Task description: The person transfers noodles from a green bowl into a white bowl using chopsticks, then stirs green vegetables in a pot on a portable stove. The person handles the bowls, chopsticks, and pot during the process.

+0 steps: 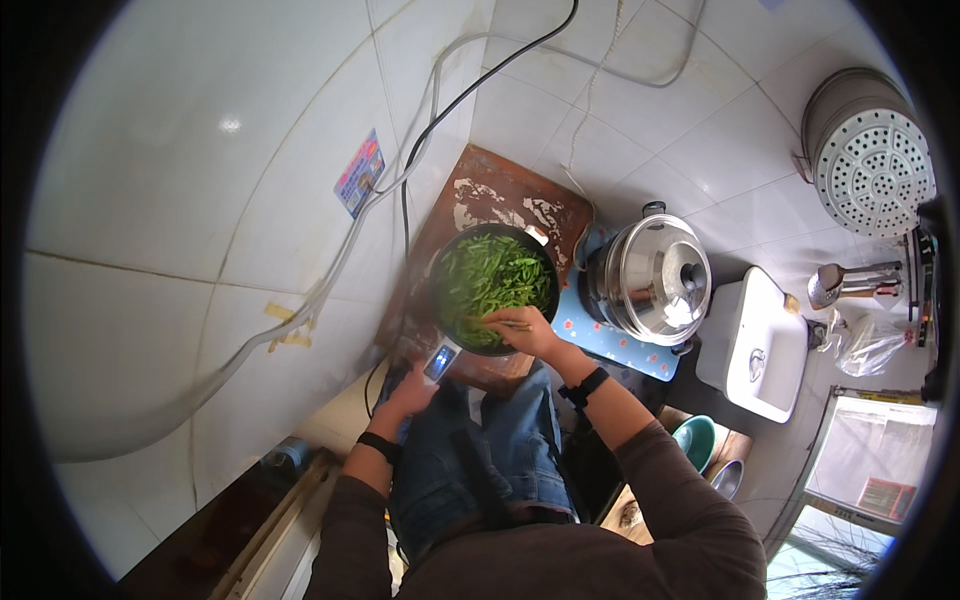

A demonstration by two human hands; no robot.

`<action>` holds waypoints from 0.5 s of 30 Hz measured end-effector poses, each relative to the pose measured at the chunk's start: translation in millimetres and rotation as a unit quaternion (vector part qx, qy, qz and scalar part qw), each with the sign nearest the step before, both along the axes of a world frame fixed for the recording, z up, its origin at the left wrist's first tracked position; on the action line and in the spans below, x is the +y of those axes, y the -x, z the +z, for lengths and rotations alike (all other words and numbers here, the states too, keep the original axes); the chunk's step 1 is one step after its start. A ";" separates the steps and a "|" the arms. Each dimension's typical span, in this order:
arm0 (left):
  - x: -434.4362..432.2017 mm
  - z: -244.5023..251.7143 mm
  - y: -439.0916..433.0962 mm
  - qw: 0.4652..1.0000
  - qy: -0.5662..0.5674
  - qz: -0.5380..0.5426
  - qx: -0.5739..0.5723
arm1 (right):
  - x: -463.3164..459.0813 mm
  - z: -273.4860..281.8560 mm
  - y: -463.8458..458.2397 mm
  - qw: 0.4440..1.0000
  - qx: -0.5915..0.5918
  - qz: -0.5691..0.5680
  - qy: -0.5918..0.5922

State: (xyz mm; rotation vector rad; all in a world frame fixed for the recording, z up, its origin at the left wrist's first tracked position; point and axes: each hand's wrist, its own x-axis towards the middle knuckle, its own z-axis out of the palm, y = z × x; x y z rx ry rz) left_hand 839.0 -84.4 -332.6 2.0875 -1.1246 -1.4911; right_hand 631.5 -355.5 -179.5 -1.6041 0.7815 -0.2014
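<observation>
A round dark pan (556,289) stands on a worn reddish-brown board, filled with cut green vegetables (499,274). From its near left side sticks out a white handle (442,361) with a small lit display. My left hand (413,390) grips the end of that handle. Over the pan's near right rim, my right hand (527,330) is closed around a thin wooden utensil (516,325), perhaps chopsticks. The utensil's far end reaches down among the vegetables, and its tip cannot be made out. A white side grip (537,235) shows on the pan's far edge.
Right of the pan, a lidded steel steamer pot (664,274) rests on a blue flowered mat (585,326). Beyond it is a white basin (757,352). Cables (409,161) run along the tiled wall (292,172) on the left. Ladles (829,281) hang at far right; a green bowl (694,441) sits lower.
</observation>
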 end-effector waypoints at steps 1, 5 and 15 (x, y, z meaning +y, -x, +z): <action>1.4 -1.7 -0.3 1.000 0.007 0.001 0.008 | -2.1 -1.8 1.7 1.000 0.024 -0.001 0.016; 2.8 -1.1 0.3 1.000 0.006 0.000 0.001 | -33.9 4.8 10.9 0.980 0.039 -0.012 0.194; -6.8 24.3 2.1 0.999 0.049 -0.008 -0.002 | -93.5 0.9 -9.3 0.948 0.056 -0.060 0.308</action>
